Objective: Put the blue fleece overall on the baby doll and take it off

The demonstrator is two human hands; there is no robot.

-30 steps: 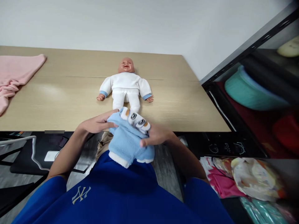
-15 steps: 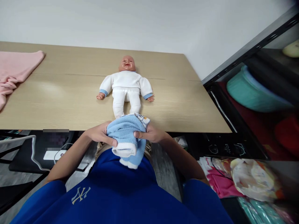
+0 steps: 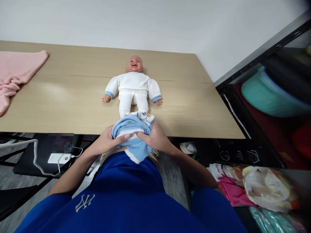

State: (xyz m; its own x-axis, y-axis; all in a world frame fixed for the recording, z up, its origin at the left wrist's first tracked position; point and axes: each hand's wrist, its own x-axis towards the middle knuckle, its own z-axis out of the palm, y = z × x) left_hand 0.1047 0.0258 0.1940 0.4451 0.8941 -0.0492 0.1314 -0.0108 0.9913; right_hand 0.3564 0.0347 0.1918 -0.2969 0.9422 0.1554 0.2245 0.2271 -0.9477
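A baby doll (image 3: 133,86) in white clothes with blue cuffs lies on its back in the middle of the wooden table (image 3: 73,100), feet towards me. Just past its feet, at the table's near edge, I hold a bunched light-blue fleece garment (image 3: 132,129) with white trim and a patterned part on top. My left hand (image 3: 108,142) grips its left side with the thumb across the fabric. My right hand (image 3: 152,137) grips its right side. Both hands are closed on the cloth.
A pink cloth (image 3: 14,76) lies at the table's far left. To the right stands a dark shelf (image 3: 267,97) with a teal bundle (image 3: 269,97). Colourful packaged items (image 3: 255,187) lie at lower right. A white charger and cable (image 3: 57,158) sit under the table at left.
The blue garment has been gathered into a tighter bunch and lifted towards the doll's feet. Both hands have come closer together around it.
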